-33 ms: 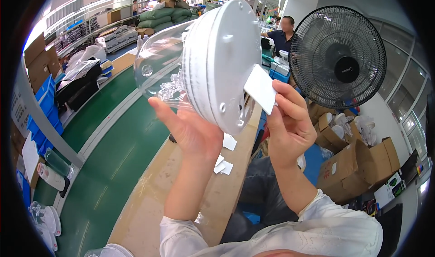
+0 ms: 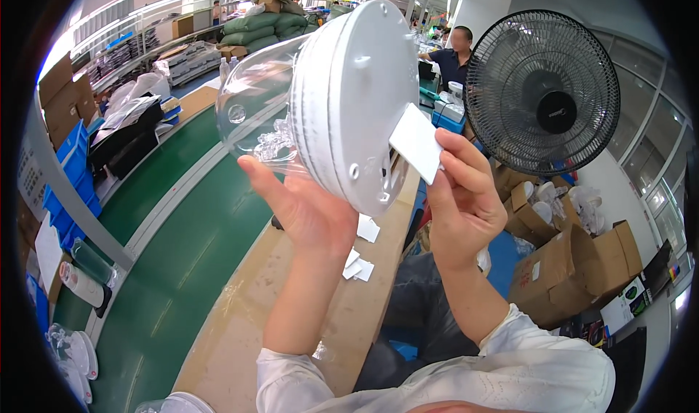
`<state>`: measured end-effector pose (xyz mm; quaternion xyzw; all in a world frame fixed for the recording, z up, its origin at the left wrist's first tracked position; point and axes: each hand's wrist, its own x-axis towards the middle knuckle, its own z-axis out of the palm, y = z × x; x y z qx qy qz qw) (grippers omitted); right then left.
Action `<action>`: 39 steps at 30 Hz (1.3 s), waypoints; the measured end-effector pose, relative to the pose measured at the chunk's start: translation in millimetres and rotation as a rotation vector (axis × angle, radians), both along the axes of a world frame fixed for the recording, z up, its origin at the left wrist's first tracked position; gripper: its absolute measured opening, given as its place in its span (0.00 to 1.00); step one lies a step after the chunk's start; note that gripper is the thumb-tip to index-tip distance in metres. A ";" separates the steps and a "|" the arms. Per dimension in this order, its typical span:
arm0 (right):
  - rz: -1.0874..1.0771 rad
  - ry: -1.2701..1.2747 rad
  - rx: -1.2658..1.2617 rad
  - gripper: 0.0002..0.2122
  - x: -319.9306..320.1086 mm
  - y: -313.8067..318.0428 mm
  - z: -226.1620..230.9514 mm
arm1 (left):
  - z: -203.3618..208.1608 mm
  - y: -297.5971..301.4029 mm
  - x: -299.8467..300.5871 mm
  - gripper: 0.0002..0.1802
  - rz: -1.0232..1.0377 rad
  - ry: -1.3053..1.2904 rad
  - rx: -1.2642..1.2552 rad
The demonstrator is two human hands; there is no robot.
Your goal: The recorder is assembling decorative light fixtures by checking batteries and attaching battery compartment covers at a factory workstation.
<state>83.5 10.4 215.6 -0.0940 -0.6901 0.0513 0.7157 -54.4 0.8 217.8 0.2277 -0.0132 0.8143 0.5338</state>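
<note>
A clear dome (image 2: 255, 96) is pointing left from a white round base (image 2: 378, 96). The left hand (image 2: 318, 213) is gripping them aloft from below, thumb extending, other fingers hidden. White pieces (image 2: 365, 270) are lying on a brown tabletop (image 2: 342, 311). A white panel (image 2: 417, 145) is crossing the base's edge in view; the right hand (image 2: 470, 209) is pinching it between thumb and fingers.
</note>
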 end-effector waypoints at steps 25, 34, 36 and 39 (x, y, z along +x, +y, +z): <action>-0.020 -0.112 -0.070 0.12 4.9 2.0 -1.2 | -2.4 2.3 3.1 0.61 -0.112 0.027 -0.026; -0.060 -0.217 -0.053 0.08 14.6 3.4 -1.8 | -4.4 4.1 4.5 0.60 -0.177 0.071 -0.016; -0.059 -0.227 -0.073 0.06 17.0 5.3 -3.3 | -4.0 4.7 3.6 0.59 -0.156 0.099 -0.029; -0.103 -0.251 -0.070 0.13 20.6 17.1 -13.5 | -4.4 5.6 4.5 0.59 -0.225 0.062 -0.053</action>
